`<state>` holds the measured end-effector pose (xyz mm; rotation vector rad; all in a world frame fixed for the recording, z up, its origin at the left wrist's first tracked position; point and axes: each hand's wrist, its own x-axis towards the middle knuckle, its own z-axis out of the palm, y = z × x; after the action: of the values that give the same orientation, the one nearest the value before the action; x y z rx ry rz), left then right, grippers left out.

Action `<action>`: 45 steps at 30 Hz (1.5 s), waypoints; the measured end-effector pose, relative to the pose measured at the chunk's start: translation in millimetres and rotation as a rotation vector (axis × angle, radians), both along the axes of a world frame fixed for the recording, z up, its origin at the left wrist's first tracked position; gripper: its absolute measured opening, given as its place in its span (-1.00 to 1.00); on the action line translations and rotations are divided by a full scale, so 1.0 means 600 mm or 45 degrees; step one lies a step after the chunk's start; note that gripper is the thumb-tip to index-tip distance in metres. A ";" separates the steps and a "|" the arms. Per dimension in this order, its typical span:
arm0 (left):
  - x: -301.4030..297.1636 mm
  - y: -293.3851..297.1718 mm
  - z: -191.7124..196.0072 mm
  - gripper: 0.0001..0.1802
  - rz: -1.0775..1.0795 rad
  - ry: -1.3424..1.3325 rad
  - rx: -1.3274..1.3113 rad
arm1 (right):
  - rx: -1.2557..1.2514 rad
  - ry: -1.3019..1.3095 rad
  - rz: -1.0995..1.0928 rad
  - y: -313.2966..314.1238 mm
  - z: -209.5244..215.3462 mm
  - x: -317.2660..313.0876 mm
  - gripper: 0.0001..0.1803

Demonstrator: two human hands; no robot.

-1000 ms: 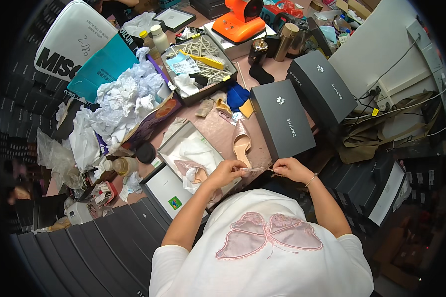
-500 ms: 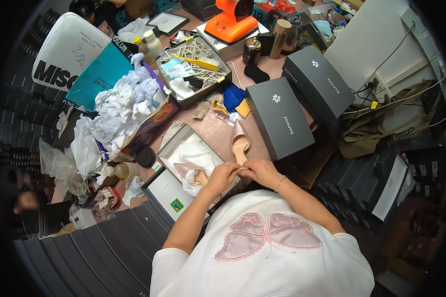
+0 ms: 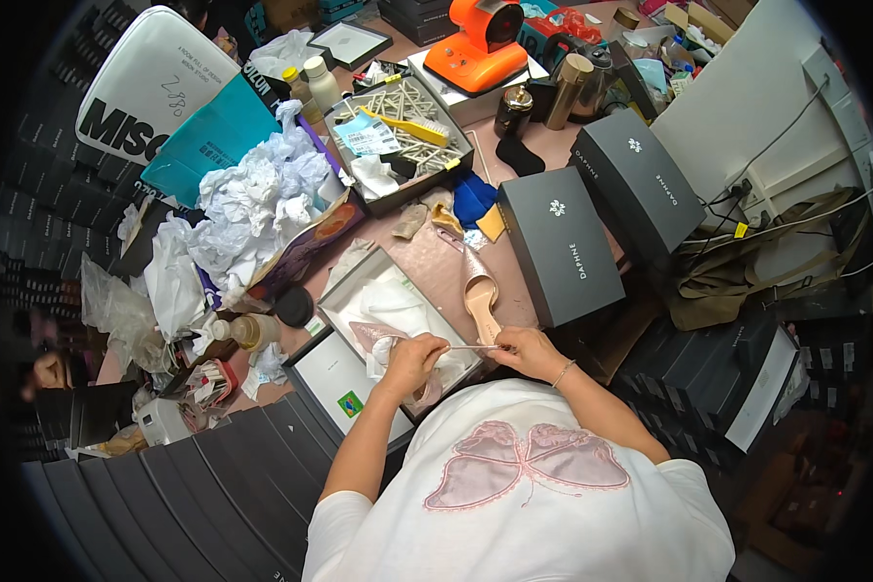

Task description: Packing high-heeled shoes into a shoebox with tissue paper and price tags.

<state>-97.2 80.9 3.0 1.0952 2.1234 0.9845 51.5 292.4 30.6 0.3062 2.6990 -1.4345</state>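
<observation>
A glittery pink pointed shoe [image 3: 478,281] with a beige insole lies on the table in front of me, toe pointing away. Between my hands a thin pinkish strap [image 3: 472,346] runs taut across the shoe's heel end. My left hand [image 3: 414,366] pinches one end of it, above the box, and my right hand [image 3: 526,351] grips the other end, close to the heel. Whether the strap joins the shoe is hidden by my fingers. A matching shoe [image 3: 376,337] rests in the open shoebox [image 3: 427,299] with white tissue, partly behind my left hand.
Two closed dark grey shoeboxes [image 3: 565,247] stand to the right. Farther back, a box [image 3: 367,202] holds many thin white sticks and a yellow-handled brush [image 3: 412,126]. Crumpled white paper [image 3: 262,194] fills a container at left. An orange device [image 3: 475,47] stands at the back.
My hands, together near the shoe's heel before, have moved apart, and the strap now shows stretched between them. The whole view has shifted slightly.
</observation>
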 end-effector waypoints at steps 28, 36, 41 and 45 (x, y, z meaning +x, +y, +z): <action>0.038 0.102 0.015 -0.87 -0.182 -0.065 0.268 | 0.018 0.146 -0.086 0.017 -0.009 0.008 -0.80; 0.018 0.083 0.022 -0.85 -0.110 -0.064 0.161 | -0.064 0.139 -0.173 0.030 -0.015 0.015 -0.79; -0.019 0.089 0.060 -0.88 -0.195 0.053 0.164 | -0.131 0.046 -0.119 0.063 0.022 -0.004 -0.77; -0.017 0.114 0.071 -0.87 -0.257 0.031 0.203 | 0.049 0.014 -0.041 0.052 0.022 0.006 -0.73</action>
<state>-107.3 149.5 45.8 1.3757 1.9339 1.0615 54.9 323.6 44.0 0.3468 2.7458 -1.3973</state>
